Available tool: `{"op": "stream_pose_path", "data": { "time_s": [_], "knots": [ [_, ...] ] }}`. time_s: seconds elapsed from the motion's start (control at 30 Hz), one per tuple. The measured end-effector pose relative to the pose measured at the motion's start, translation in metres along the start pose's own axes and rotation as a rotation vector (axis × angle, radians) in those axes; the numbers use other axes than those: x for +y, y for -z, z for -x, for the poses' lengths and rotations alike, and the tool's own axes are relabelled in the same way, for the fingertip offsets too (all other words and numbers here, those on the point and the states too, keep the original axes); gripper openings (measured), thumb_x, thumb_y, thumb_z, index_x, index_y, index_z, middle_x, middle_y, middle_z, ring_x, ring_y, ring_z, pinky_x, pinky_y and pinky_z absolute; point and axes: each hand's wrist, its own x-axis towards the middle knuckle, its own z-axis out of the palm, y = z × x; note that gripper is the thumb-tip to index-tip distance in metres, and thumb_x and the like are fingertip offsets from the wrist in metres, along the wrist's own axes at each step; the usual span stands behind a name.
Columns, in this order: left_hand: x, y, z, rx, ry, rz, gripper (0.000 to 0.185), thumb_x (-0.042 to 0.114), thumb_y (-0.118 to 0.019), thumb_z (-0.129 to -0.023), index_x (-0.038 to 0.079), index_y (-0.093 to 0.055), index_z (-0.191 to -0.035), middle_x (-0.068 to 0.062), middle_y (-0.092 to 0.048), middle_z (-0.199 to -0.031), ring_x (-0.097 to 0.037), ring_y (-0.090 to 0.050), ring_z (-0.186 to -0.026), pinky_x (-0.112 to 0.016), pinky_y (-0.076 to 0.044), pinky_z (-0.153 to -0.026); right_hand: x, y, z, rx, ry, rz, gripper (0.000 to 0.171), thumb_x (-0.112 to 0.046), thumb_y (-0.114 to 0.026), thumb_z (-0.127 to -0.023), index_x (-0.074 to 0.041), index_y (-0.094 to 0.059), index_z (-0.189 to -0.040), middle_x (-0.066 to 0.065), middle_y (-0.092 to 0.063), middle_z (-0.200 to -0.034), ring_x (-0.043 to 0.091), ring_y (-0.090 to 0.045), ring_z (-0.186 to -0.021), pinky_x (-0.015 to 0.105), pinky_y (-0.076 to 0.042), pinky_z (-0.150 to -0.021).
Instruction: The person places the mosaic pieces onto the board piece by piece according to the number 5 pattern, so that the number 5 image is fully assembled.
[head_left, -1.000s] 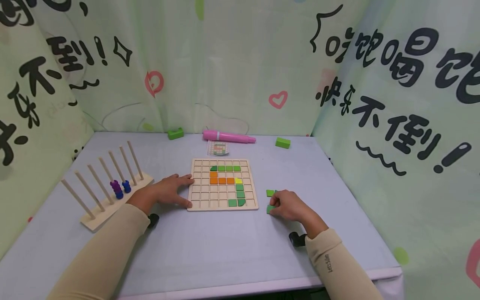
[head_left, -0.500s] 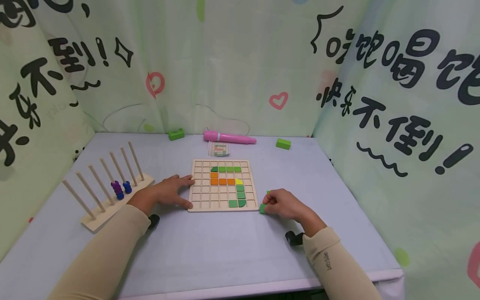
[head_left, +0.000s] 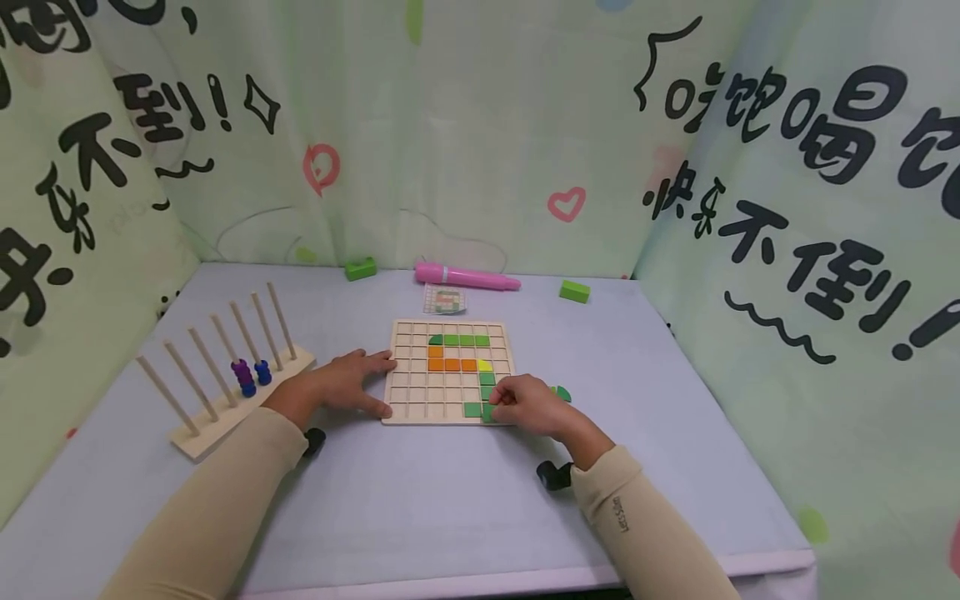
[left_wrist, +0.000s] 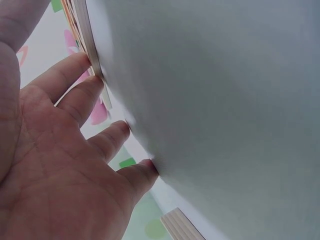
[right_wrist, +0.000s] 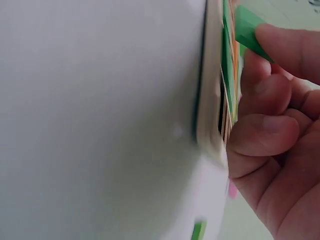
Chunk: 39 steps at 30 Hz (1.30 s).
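Observation:
A wooden grid board [head_left: 412,392] lies mid-table, bearing a path of light green tiles [head_left: 467,341], orange tiles [head_left: 452,365], a yellow tile [head_left: 485,366] and darker green tiles [head_left: 472,409]. My left hand [head_left: 341,383] is spread, its thumb and fingertips touching the board's left edge. Over the lower right corner of the board, my right hand [head_left: 528,406] pinches a green tile [right_wrist: 248,31] between thumb and index finger, as the right wrist view shows. It hides part of the board there. Beyond that hand, loose green pieces [head_left: 562,392] lie partly covered on the table.
At left stands a wooden peg rack [head_left: 210,425] with purple and blue beads on two pegs. Along the back lie a pink marker [head_left: 468,277], a small pattern card [head_left: 444,299] and two green blocks, one left [head_left: 361,268] and one right [head_left: 575,291].
My right hand has picked up a green tile from the table and carried it left over the board's lower right corner. The left hand stays at the board's left edge.

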Motion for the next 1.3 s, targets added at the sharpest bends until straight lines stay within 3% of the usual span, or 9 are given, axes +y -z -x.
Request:
{"op": "stream_pose_path", "data": {
  "time_s": [0.3, 0.5, 1.3],
  "knots": [
    [0.001, -0.001, -0.002, 0.004, 0.024, 0.003, 0.099, 0.052, -0.086, -0.081, 0.023, -0.038, -0.162, -0.004, -0.022, -0.174, -0.047, -0.013, -0.158, -0.071, -0.019, -0.122, -0.025, -0.019, -0.021, -0.006, 0.051, 0.074, 0.004, -0.01, -0.072, -0.095, -0.01, -0.068, -0.097, 0.001, -0.063, -0.085, 0.016, -0.056, -0.081, 0.027, -0.047, -0.071],
    [0.002, 0.002, -0.001, 0.003, 0.005, -0.004, 0.1, 0.052, -0.086, -0.08, 0.022, -0.038, -0.162, -0.006, -0.023, -0.174, -0.048, -0.013, -0.158, -0.072, -0.019, -0.121, -0.035, -0.023, -0.031, -0.013, 0.053, 0.111, 0.004, -0.01, -0.072, -0.097, -0.011, -0.069, -0.094, 0.002, -0.064, -0.086, 0.018, -0.057, -0.082, 0.028, -0.048, -0.074],
    [0.006, 0.001, 0.005, 0.012, 0.005, -0.017, 0.099, 0.052, -0.086, -0.08, 0.022, -0.039, -0.162, -0.007, -0.024, -0.173, -0.05, -0.016, -0.157, -0.072, -0.021, -0.121, -0.044, -0.035, -0.035, 0.009, 0.052, 0.295, 0.003, -0.008, -0.075, -0.091, -0.01, -0.075, -0.093, -0.002, -0.064, -0.081, 0.016, -0.056, -0.08, 0.028, -0.047, -0.073]
  ]
}}
